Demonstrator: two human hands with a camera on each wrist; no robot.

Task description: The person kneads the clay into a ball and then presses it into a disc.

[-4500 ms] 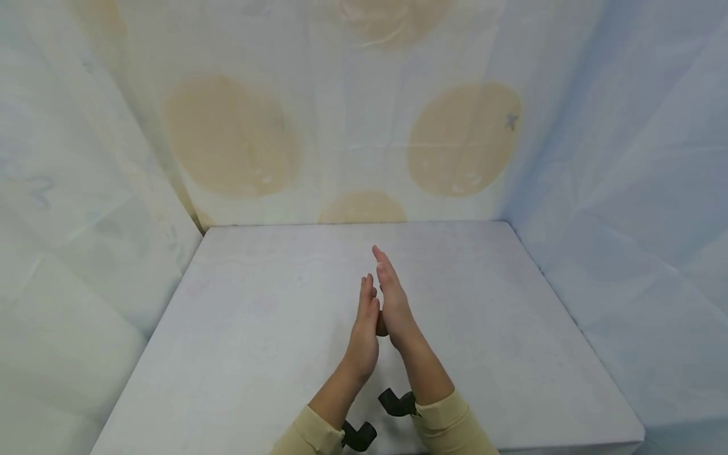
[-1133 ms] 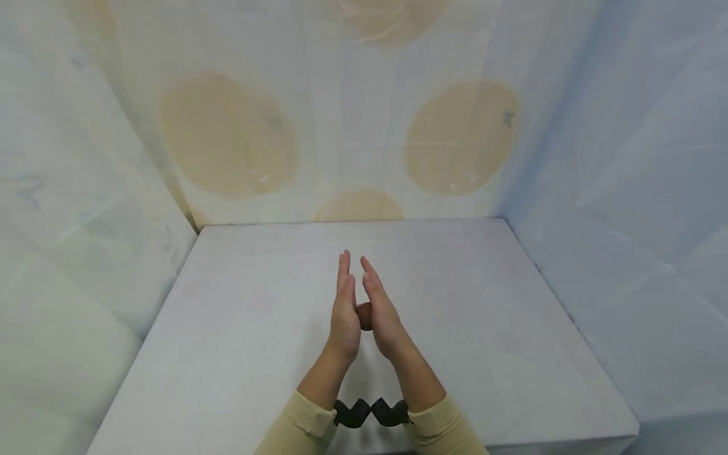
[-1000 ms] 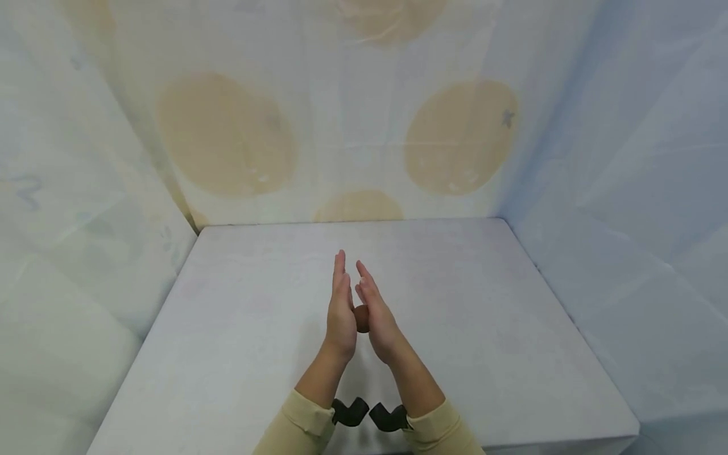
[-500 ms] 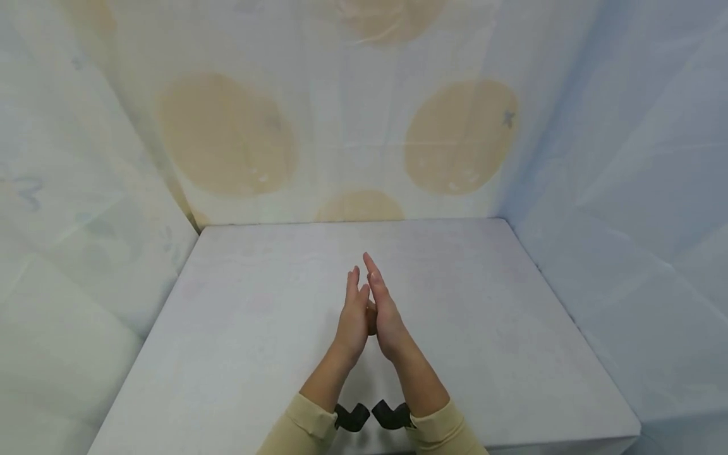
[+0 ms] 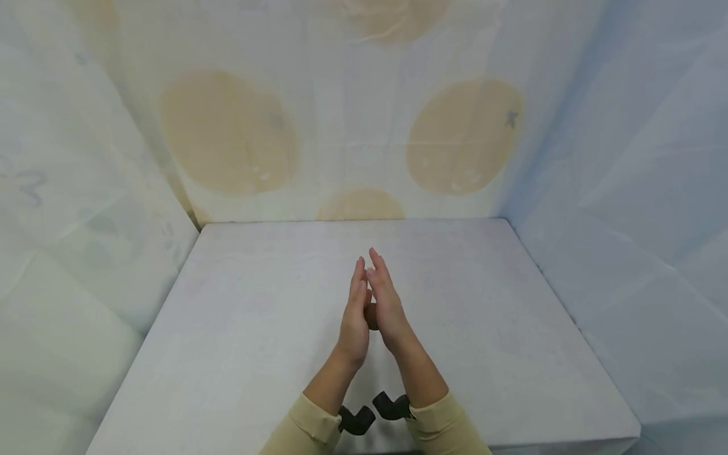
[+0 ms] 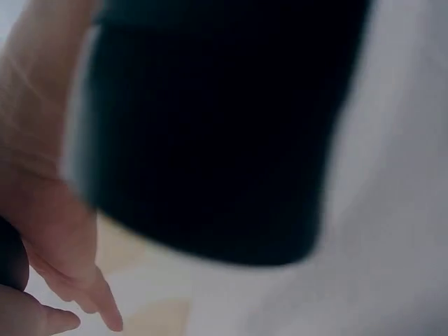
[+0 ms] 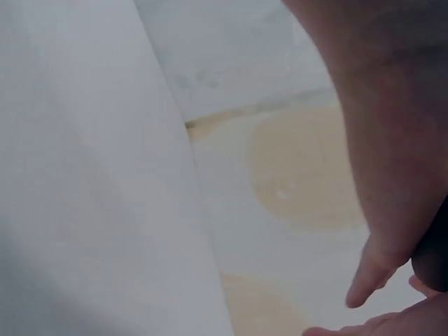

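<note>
In the head view my left hand (image 5: 354, 316) and right hand (image 5: 389, 308) stand upright, palm against palm, above the middle of the white table (image 5: 239, 341). Their fingers are straight and point away from me. A small brown lump (image 5: 371, 316) is pressed between the two palms, and only a sliver of it shows. The right fingertips reach slightly further forward than the left. In the right wrist view the palm (image 7: 392, 140) fills the right side, with the dark lump (image 7: 435, 259) at the edge. The left wrist view is mostly filled by a blurred black shape (image 6: 210, 133), with the left hand (image 6: 49, 224) beside it.
Pale cloth walls with tan ovals (image 5: 227, 133) close in the table at the back and on both sides. Black camera mounts (image 5: 357, 420) sit on my wrists by the beige sleeves (image 5: 309, 430). The table's front edge (image 5: 512, 445) runs just below my forearms.
The palms have slid against each other with the lump between them: a second ago the left fingertips led, then the right; now the two hands are nearly level again.
</note>
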